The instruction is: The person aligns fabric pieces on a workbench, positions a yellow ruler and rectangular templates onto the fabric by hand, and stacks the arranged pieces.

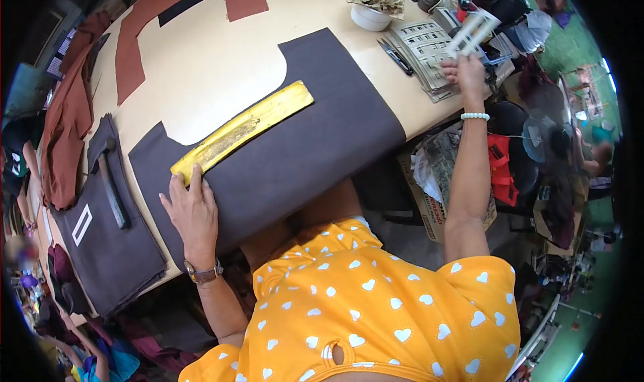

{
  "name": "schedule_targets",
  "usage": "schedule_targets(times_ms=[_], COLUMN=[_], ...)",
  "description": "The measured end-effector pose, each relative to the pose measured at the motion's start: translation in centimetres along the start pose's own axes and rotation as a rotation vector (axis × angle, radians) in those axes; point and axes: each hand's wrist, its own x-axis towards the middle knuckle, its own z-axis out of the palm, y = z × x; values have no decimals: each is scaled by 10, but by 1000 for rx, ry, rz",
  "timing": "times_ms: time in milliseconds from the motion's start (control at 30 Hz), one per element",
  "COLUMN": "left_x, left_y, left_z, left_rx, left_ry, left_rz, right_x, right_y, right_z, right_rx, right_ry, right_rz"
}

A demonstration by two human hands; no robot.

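My left hand [191, 211] lies flat with fingers spread on a dark grey cut fabric panel [315, 160]. Its fingertips touch the lower left end of a worn yellow strip [245, 127], which rests diagonally across the panel. Out to the right, my right hand [464, 80] is closed on a white piece with rectangular cut-outs [475, 33], slightly blurred and held up above the table. Beneath that hand is a stack of printed sheets [419, 50]. Beside the sheets lies a pair of dark thread snips [396, 56].
A hammer [114, 187] and a small white rectangular frame [82, 225] lie on folded dark fabric [124, 261] at left. Rust-brown fabric pieces [131, 56] are at the far side. A white bowl [370, 18] holds crumpled scraps. Other people's arms show at far left.
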Motion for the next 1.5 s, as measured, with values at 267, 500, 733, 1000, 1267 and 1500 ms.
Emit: schedule_targets(times_ms=[267, 500, 733, 1000, 1267, 1500], left_x=[9, 29, 24, 21, 19, 19], left_y=[-7, -33, -43, -45, -41, -38], left_z=[-9, -6, 1, 3, 2, -2], left_rx=[-107, -571, -804, -794, -723, -741], left_ry=[32, -2, -21, -41, -18, -48], left_rz=[63, 94, 9, 32, 62, 40], right_x=[-82, -174, -224, -231, -231, -227], right_y=[-47, -45, -62, -62, -66, -64], right_z=[42, 122, 153, 166, 169, 168], right_rx=[111, 485, 364, 225, 163, -45], right_ry=[-210, -421, -694, -712, -684, -546], right_rz=[-165, 65, 116, 64, 63, -99])
